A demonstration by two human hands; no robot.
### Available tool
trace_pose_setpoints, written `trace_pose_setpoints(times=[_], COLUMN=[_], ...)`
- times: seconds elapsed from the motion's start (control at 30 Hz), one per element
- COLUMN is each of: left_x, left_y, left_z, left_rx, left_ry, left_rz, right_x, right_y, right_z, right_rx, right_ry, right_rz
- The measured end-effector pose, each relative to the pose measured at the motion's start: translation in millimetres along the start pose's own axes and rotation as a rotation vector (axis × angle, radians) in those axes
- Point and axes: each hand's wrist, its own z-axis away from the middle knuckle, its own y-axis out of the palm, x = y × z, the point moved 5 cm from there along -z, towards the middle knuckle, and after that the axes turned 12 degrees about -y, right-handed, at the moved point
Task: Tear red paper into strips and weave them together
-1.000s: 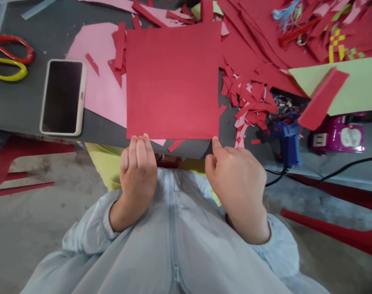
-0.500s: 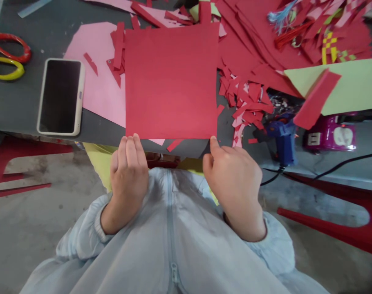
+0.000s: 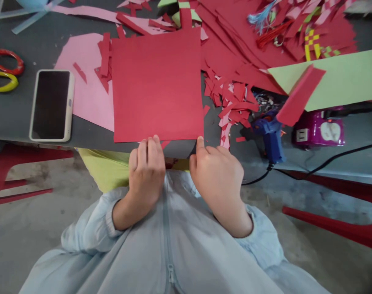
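Note:
A square red paper sheet [image 3: 158, 87] lies flat, with its near edge close to the table's front edge. My left hand [image 3: 147, 175] rests at the middle of that near edge; its fingers are straight and side by side, tips touching the paper. At the sheet's near right corner, my right hand [image 3: 218, 175] presses with the index finger. Its other fingers are curled under, and its thumb sits just left of the index finger. What lies beneath the right palm is hidden.
Left are a phone [image 3: 51, 106], scissors [image 3: 5, 71] and pink paper [image 3: 84, 90]. Right are red scraps [image 3: 231, 98], a blue glue gun [image 3: 272, 139] with a cable, a purple box [image 3: 321, 128] and pale green paper [image 3: 342, 79]. Red chairs [image 3: 351, 220] stand below.
My left hand has slid right along the near edge, from the left corner to the middle. My right index finger stays at the right corner. The view has shifted slightly.

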Motion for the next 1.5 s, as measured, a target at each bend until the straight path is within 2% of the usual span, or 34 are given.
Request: trace_pose_setpoints(times=[0.17,0.23,0.43,0.57,0.73,0.9,1.03,1.2,1.33,1.5], left_x=[-39.7,-49.9,-55.6,-47.1,-26.7,-2.2,19.3,42.0,55.3,69.8], left_y=[-2.1,0.1,3.5,0.6,-1.8,-4.6,-1.6,-1.2,-3.9,-7.2], left_z=[-5.6,-6.8,-8.2,-5.6,-1.7,3.4,8.3,13.9,16.3,15.0], left_rx=[-0.095,-0.088,-0.061,-0.085,-0.045,-0.106,-0.065,-0.077,-0.132,-0.104], left_ry=[0.184,0.229,0.314,0.279,0.177,0.140,0.088,0.065,0.034,-0.054], left_rz=[-0.052,-0.024,0.085,0.076,0.023,-0.068,-0.018,-0.058,-0.060,-0.052], right_x=[-3.6,-8.5,-23.0,-18.8,-11.8,-12.2,-13.0,-13.4,-13.6,-14.4], right_y=[2.6,3.3,3.5,2.7,-0.4,0.1,1.4,1.9,1.9,3.0], right_z=[1.2,2.6,3.7,2.0,1.7,1.5,1.8,2.9,2.5,1.6], right_rx=[-0.010,-0.018,-0.028,0.014,0.014,-0.008,-0.024,-0.027,-0.016,-0.004], right_ry=[-0.035,-0.044,-0.035,-0.016,-0.019,-0.018,-0.013,-0.008,0.000,0.006], right_rz=[-0.015,-0.039,-0.161,-0.159,-0.110,-0.088,-0.088,-0.112,-0.118,-0.129])
